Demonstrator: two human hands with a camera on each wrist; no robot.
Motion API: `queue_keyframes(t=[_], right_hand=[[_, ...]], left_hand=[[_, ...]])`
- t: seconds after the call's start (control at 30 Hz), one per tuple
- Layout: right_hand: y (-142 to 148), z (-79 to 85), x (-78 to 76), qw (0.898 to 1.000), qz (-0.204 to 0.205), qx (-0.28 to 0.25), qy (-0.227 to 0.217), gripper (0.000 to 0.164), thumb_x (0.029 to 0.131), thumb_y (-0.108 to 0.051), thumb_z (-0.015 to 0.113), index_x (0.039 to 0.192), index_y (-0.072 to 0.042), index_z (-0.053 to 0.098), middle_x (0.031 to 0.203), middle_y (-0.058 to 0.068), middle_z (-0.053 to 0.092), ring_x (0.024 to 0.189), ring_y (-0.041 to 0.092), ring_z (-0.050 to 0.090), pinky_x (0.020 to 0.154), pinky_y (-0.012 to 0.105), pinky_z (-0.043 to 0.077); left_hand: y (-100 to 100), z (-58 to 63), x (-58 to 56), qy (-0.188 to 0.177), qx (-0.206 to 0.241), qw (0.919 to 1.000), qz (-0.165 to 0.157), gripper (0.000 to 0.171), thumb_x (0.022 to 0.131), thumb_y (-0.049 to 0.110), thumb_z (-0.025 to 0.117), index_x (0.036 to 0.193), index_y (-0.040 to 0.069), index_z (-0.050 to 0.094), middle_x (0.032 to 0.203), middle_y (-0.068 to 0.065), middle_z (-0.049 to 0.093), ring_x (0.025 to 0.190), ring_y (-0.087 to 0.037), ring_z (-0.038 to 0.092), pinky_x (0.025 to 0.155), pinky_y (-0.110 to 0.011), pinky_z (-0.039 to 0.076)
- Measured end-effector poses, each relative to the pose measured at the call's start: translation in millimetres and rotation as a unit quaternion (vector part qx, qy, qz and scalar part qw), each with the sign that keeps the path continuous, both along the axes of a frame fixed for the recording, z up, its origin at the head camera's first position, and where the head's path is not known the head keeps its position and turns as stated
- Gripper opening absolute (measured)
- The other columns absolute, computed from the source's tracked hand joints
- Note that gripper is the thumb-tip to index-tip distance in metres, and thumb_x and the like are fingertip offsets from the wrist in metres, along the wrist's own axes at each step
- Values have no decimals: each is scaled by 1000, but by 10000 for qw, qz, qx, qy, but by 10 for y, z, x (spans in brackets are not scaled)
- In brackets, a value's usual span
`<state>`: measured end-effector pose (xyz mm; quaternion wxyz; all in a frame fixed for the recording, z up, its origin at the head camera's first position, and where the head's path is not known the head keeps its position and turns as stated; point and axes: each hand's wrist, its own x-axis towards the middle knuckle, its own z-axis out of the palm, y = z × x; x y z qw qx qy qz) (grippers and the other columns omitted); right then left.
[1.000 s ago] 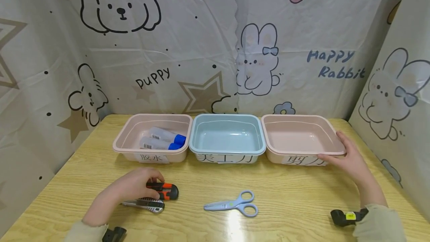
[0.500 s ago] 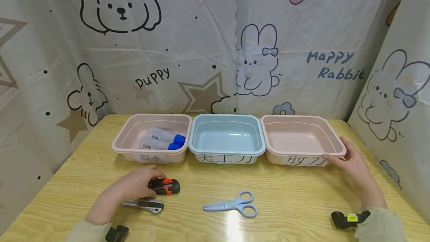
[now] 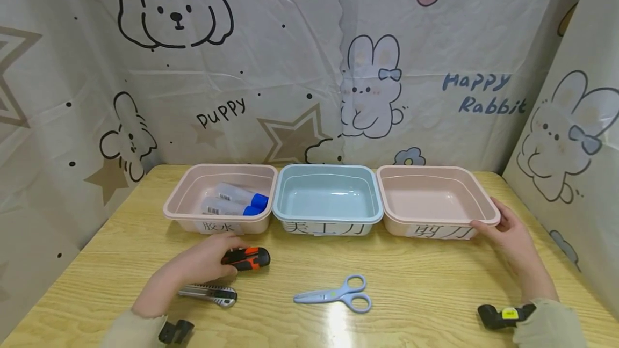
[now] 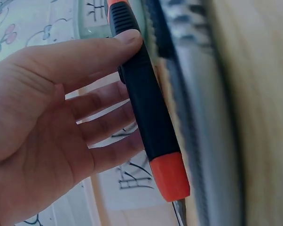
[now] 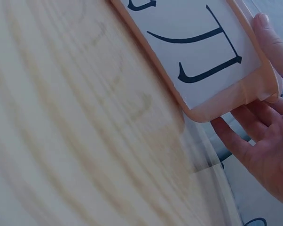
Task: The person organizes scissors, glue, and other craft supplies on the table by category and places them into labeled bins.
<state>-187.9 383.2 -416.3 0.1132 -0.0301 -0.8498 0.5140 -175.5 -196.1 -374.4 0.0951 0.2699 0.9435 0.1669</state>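
My left hand (image 3: 200,263) pinches a black-and-orange utility knife (image 3: 250,258) between thumb and fingers, low over the table. In the left wrist view the thumb lies on the dark body of the utility knife (image 4: 151,108), with the fingers on its other side. A second utility knife (image 3: 213,294), silver and black, lies on the table just below that hand. My right hand (image 3: 510,235) holds the near right corner of the right pink bin (image 3: 397,227), thumb at the rim. The right wrist view shows the fingers of the right hand (image 5: 268,150) round the bin's side.
Light blue scissors (image 3: 333,295) lie at the middle front of the table. A blue bin (image 3: 329,219) stands between the right pink bin and a left pink bin (image 3: 179,212), which holds two clear bottles (image 3: 232,200) with blue caps. Printed curtains hang behind.
My left hand has moved slightly right and away from the body with the black-and-orange utility knife, apart from the silver one. My right hand has shifted slightly along the pink bin's corner.
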Motion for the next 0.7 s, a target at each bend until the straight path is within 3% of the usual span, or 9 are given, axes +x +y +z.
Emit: queue_keyframes(t=[0.13,0.3,0.43,0.6,0.7], right_hand=[[17,-36,-4,9997,-4,-256,5,79,84,-17,66,146,-12,17,126,-9,44,94,-13,42,74,2,40],[30,-53,-19,9953,173,-937,153,79,83,-11,66,146,-14,19,126,-9,43,96,-11,44,74,3,41],[27,-41,-12,9968,114,-789,113,79,83,-12,66,146,-16,19,133,-5,41,98,-10,43,74,2,40],[18,-26,10,9991,109,-413,-78,80,85,-16,64,147,-17,14,147,6,27,103,-9,39,76,1,38],[19,-28,16,9992,144,-357,-131,80,85,-16,64,147,-18,14,148,5,26,103,-10,39,75,1,38]], left_hand=[[76,24,-29,121,184,9998,28,41,72,16,75,109,12,59,98,4,60,86,-10,53,77,-33,46],[165,80,-49,159,386,9991,-66,39,74,20,74,109,14,60,100,7,61,87,-8,53,77,-31,46],[244,151,-74,352,506,9978,-255,37,75,19,73,110,16,62,100,8,61,85,-7,52,76,-28,45],[348,224,-103,479,592,9964,-360,33,76,20,72,108,18,63,94,10,59,76,-8,48,67,-24,41],[421,260,-125,535,650,9956,-418,33,76,21,71,109,18,64,92,8,57,73,-9,46,62,-22,39]])
